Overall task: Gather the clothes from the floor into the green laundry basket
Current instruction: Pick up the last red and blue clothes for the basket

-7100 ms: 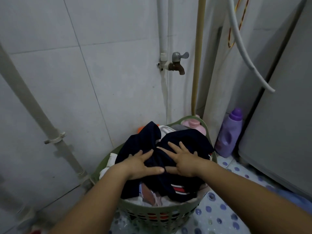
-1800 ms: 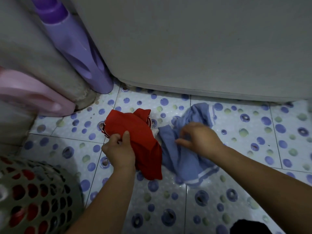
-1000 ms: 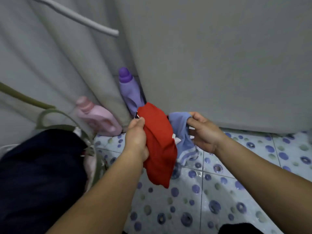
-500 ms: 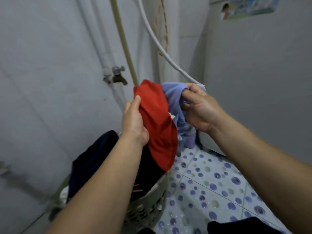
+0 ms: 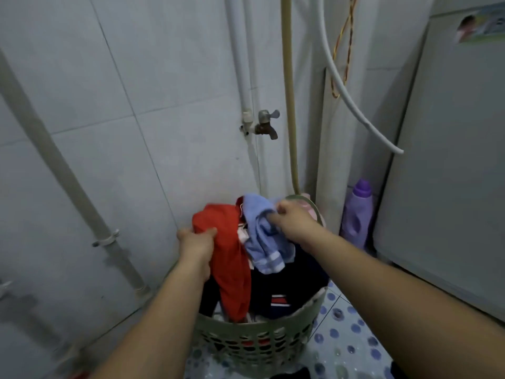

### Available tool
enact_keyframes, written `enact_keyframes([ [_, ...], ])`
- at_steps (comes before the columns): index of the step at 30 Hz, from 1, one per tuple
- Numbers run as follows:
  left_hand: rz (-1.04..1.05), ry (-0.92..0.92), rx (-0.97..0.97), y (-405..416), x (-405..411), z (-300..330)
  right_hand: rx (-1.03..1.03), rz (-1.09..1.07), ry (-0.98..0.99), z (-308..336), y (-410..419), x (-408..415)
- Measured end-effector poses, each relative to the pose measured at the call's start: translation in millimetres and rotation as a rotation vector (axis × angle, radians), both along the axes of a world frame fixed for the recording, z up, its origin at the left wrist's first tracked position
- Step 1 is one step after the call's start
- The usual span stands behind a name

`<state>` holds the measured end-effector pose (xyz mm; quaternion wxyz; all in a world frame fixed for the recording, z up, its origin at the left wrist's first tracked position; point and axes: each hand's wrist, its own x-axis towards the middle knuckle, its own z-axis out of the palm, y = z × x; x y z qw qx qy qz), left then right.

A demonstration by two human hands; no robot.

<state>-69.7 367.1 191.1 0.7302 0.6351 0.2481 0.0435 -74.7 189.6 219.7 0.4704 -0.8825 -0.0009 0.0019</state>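
Two hands above green basket, gripping red garment, blue garment

No legible text is found. A printed sticker is seen on the grey appliance, but its lettering is too blurred to be read.
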Motion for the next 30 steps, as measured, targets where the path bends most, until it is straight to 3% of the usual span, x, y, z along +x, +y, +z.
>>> enact_keyframes([
  [1, 0.027, 0.018, 0.147, 1, -4, -10, -0.123, 0.007, 0.013, -15, -5, 2],
  [5, -0.013, -0.146, 0.707, 8, -13, -8, -0.18, -0.05, -0.049, -31, -19, 10],
  [8, -0.228, -0.222, 1.085, 8, -10, 7, -0.291, -0.064, -0.236, -19, -17, 14],
  [11, -0.662, -0.005, 1.345, 10, 0, 13, -0.508, 0.176, -0.265, -8, -8, 17],
  [13, -0.887, 0.169, 1.486, 9, 3, 9, -0.729, 0.354, -0.131, -10, -2, 21],
  [16, -1.079, 0.379, 1.571, 6, 7, -7, -0.966, 0.5, 0.174, -25, 2, 25],
  [19, -1.203, 0.414, 1.579, 0, 14, -26, -1.044, 0.571, 0.331, -38, 4, 28],
  [24, -1.293, 0.483, 1.646, -14, 20, -35, -1.121, 0.684, 0.391, -49, 7, 38],
  [30, -1.201, 0.533, 1.704, -21, 26, -52, -1.147, 0.578, 0.346, -84, 12, 47],
])
